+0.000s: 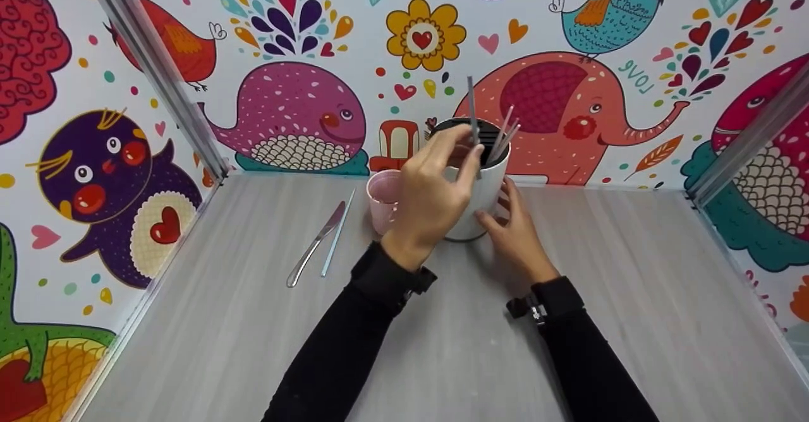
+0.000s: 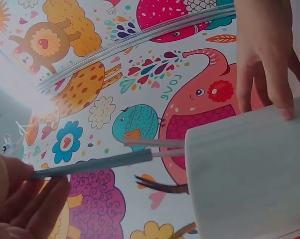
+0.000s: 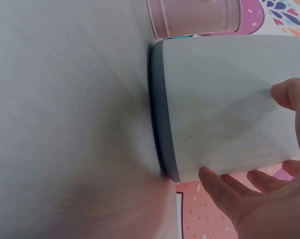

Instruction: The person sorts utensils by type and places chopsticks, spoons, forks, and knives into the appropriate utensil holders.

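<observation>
A white utensil holder [image 1: 483,198] with a black slotted top stands upright on the table. Over its top, my left hand [image 1: 436,185] pinches a grey straw [image 1: 473,103] between thumb and fingertips. The left wrist view has this straw [image 2: 100,164] lengthwise, its far end near the holder's rim. My right hand [image 1: 521,242] grips the holder's right side, thumb on the front and fingers round the side, as in the right wrist view [image 3: 269,194]. Pale pink straws [image 1: 504,134] stick out of the holder. Dark fork tines [image 2: 160,184] show at the holder's rim.
A pink mug [image 1: 381,201] stands left of the holder, partly behind my left hand. Farther left, a table knife [image 1: 316,243] and a light blue straw [image 1: 338,232] lie side by side. Patterned panels [image 1: 291,112] border the table at the back and sides.
</observation>
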{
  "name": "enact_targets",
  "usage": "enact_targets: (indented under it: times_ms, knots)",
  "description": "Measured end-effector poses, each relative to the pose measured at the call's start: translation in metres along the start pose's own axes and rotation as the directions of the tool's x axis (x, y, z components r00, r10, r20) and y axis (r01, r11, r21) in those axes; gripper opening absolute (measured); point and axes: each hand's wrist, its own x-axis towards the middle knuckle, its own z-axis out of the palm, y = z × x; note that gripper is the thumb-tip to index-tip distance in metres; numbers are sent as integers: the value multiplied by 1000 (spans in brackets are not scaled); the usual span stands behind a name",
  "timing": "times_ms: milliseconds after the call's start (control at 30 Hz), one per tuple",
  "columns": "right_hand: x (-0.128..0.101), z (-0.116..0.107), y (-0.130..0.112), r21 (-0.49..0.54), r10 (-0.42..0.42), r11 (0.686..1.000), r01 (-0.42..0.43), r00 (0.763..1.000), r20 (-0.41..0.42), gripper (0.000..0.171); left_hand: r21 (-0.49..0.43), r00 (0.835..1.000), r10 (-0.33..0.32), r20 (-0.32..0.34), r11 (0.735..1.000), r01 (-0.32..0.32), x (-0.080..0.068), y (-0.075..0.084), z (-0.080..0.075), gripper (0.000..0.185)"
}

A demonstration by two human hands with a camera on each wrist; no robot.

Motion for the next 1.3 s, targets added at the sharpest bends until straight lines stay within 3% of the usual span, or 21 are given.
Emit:
enact_targets:
  times_ms: [200, 433, 600, 867, 1300]
  knots:
    - [-1, 0, -1, -7, 3, 1000, -3, 1000, 4, 90, 17, 999, 38, 11, 999, -38, 0, -3, 17, 20]
    - [-1, -1, -1, -18, -16, 1000, 16, 1000, 16, 91, 109, 999, 44, 27, 993, -46, -11, -11, 36, 16]
    - [1, -2, 1, -26, -30, 999, 31, 999, 21, 89, 175, 1000, 2, 28, 985, -7, -18, -17, 47, 16]
    - [2, -2, 2, -23, -60, 998, 61, 998, 18, 87, 166, 993, -91, 71, 983, 78, -26, -32, 64, 22]
    - [0, -3, -1, -45, -26, 999, 27, 1000, 16, 88, 244, 974, -183, 133, 959, 147, -23, -39, 73, 23]
